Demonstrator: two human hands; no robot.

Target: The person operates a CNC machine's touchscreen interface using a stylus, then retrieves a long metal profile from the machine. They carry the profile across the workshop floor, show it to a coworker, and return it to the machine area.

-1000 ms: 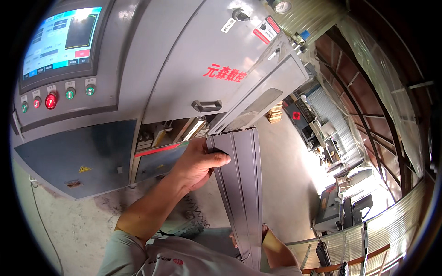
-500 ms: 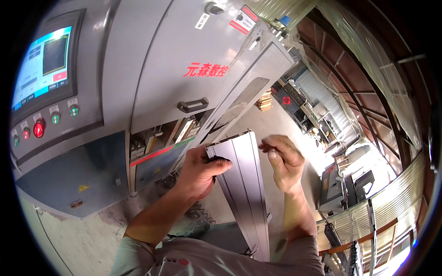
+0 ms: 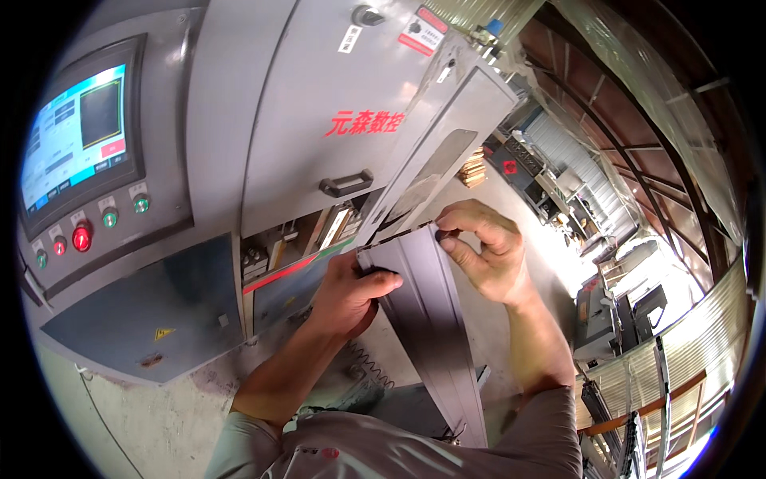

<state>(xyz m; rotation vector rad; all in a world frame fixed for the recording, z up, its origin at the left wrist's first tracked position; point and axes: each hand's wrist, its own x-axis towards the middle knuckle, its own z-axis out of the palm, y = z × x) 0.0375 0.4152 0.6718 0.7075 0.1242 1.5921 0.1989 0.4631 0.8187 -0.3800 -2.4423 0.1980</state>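
Bar of flat, purplish-grey metal (image 3: 423, 311), long and grooved lengthwise, slopes from the person's chest toward a machine, its near end out of sight by the shirt. Its far end stands clear of the machine, between both bare hands. The left hand (image 3: 347, 299) grips the left edge, thumb across the face. The right hand (image 3: 491, 251) is curled, thumb and forefinger drawn together at the far right corner; from where I stand, I cannot tell whether they pinch anything.

I'd judge the bar lifted and steadied, with the handling of that corner under way and unfinished; how much remains does not show.

Around them: the person's grey short-sleeved shirt (image 3: 375, 447); ahead, the tall, grey metal machine cabinet (image 3: 215, 144) with a lit, blue-and-white touchscreen (image 3: 56, 156) and a glowing red round button (image 3: 82, 236). Farther right, a stack of pale wooden pieces (image 3: 472, 172) rests on the concrete floor (image 3: 519, 195).
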